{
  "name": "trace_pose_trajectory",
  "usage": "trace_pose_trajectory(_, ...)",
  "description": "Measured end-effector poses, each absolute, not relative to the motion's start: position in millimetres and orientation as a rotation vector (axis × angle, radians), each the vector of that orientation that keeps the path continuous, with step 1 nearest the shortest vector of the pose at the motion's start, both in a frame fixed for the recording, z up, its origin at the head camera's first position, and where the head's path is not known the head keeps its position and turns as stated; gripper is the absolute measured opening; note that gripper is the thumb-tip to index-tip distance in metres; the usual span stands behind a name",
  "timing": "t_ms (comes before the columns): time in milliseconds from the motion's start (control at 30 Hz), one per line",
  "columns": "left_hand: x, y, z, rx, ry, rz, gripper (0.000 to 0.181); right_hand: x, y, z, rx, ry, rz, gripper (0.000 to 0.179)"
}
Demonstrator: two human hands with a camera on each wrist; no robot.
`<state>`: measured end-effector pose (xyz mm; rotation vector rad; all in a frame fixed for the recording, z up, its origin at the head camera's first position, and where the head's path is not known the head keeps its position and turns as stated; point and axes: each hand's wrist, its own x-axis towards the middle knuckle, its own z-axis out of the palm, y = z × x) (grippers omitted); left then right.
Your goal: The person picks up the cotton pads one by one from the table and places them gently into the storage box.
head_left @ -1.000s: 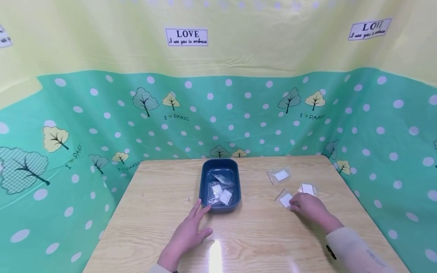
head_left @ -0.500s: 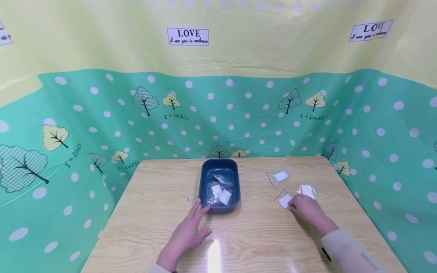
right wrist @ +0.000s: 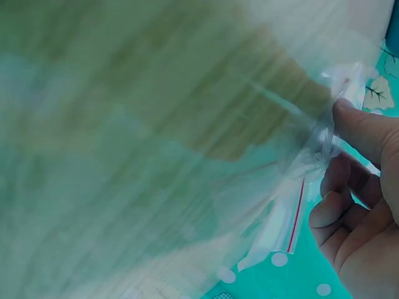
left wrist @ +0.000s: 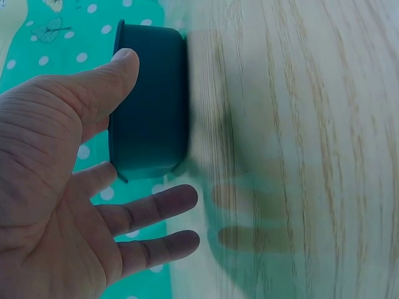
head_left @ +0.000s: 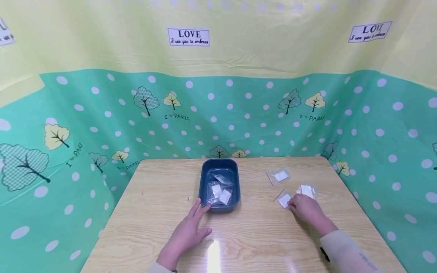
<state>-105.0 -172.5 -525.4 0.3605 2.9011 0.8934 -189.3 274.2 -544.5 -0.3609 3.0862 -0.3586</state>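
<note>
My right hand (head_left: 308, 211) pinches the right edge of a small clear zip bag (head_left: 282, 199) with a white piece inside. In the right wrist view, thin clear plastic (right wrist: 327, 134) sits between thumb and fingertips. A second zip bag (head_left: 307, 190) lies just behind that hand, partly covered by it. Farther back is a third zip bag (head_left: 279, 176). My left hand (head_left: 187, 233) has its fingers spread, with fingertips at the front left corner of a dark blue bin (head_left: 203, 178). The left wrist view shows the thumb along the bin's side (left wrist: 153, 106).
Several zip bags (head_left: 220, 193) with white pieces lie in the front half of the bin. Both stand on a wooden table (head_left: 164, 182). A green and yellow patterned cloth (head_left: 191, 132) encloses the table at the back and both sides.
My right fingertips have shifted slightly left onto the bag's edge. The left hand and the bin stay where they were.
</note>
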Motion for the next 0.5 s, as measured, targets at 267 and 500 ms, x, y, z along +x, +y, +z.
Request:
trace_pose_trajectory(267, -105.6, -171.4, -523.6, 0.352, 2.895, 0.901, 0.079, -200.2, 257.5, -531.4, -0.320, 3.122, -0.569, 0.014)
trace_pose_trajectory(500, -106.2, -171.1, -522.8, 0.352, 2.898, 0.900, 0.079, -213.3, 221.6, -511.1, -0.264, 3.037, -1.023, 0.021)
